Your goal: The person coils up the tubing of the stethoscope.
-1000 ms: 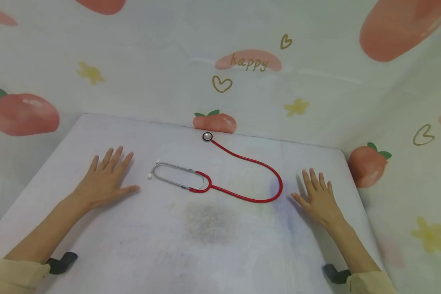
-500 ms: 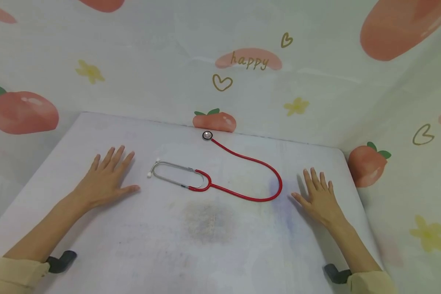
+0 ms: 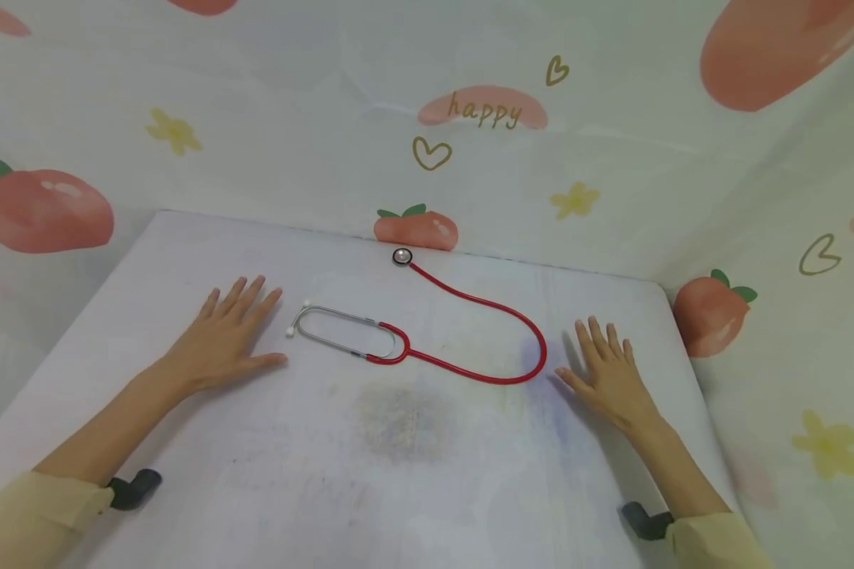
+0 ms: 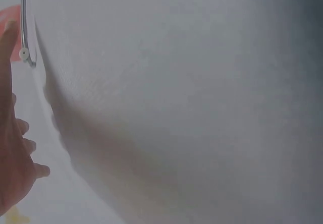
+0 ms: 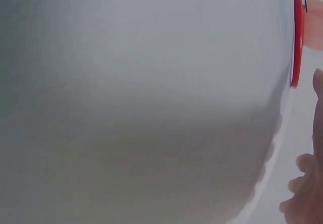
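Note:
A stethoscope [image 3: 470, 374] with red tubing lies on the white table [image 3: 256, 490]. Its round chestpiece [image 3: 402, 257] is near the back edge, and its metal ear tubes [image 3: 334, 316] with white eartips point left. My left hand [image 3: 217, 340] is palm down with fingers spread, just left of the eartips and apart from them. To the right of the tubing's bend is my right hand [image 3: 608, 379], also spread and holding nothing. Part of the ear tubes [image 4: 23, 22] shows at the edge of the left wrist view; red tubing [image 5: 297, 37] shows in the right wrist view.
A white cloth [image 3: 292, 118] printed with peaches, hearts and flowers hangs behind the table and along its sides. The table's back edge meets this cloth. Dark wrist devices [image 3: 135, 490] sit at both sleeves. A greyish stain [image 3: 406, 423] marks the table's middle.
My left hand has shifted right, closer to the eartips. My right hand has moved slightly left toward the tubing. The stethoscope lies as before; the head view has tilted a little.

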The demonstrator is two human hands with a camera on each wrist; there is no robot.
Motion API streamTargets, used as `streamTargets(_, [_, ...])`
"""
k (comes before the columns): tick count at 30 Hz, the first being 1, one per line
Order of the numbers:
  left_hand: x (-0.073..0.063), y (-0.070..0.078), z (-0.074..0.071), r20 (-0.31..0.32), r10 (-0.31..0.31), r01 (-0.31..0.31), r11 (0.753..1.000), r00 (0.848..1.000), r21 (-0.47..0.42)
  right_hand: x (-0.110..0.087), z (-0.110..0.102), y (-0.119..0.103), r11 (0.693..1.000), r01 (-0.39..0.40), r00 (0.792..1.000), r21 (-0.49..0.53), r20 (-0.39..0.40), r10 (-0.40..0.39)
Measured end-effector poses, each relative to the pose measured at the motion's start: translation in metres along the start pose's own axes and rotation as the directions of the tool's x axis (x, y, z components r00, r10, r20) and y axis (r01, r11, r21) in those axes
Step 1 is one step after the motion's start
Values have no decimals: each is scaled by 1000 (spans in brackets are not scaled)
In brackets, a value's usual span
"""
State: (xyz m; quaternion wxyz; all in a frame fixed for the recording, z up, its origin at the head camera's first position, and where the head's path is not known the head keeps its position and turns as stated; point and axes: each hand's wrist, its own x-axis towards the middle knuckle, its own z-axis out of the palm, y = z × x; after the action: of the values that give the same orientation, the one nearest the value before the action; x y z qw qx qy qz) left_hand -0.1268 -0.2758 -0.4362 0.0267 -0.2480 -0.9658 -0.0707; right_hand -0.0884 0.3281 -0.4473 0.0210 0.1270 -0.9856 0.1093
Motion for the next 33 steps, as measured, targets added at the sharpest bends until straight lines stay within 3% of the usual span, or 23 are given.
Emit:
streamTargets(5, [10, 3, 4, 26, 26, -26, 999, 999, -25, 6, 1, -5, 999, 52, 998, 10, -30, -52])
streamTargets(12, [30, 18, 5, 75, 60, -47, 985, 995, -166, 14, 3, -14, 995, 95, 994, 27, -58, -93])
streamTargets(17, [43, 25, 5, 88, 106, -89, 980, 990, -177, 19, 5, -20, 991, 130, 988, 31, -87, -127])
streamTargets(27, [57, 29, 12, 42, 207, -196, 961, 977, -194, 25, 4, -36, 978, 207, 974, 13, -99, -204])
streamTargets(33, [65, 37, 13, 59, 224, -207, 955, 973, -212, 27, 8, -46, 964, 261, 962, 43, -90, -256])
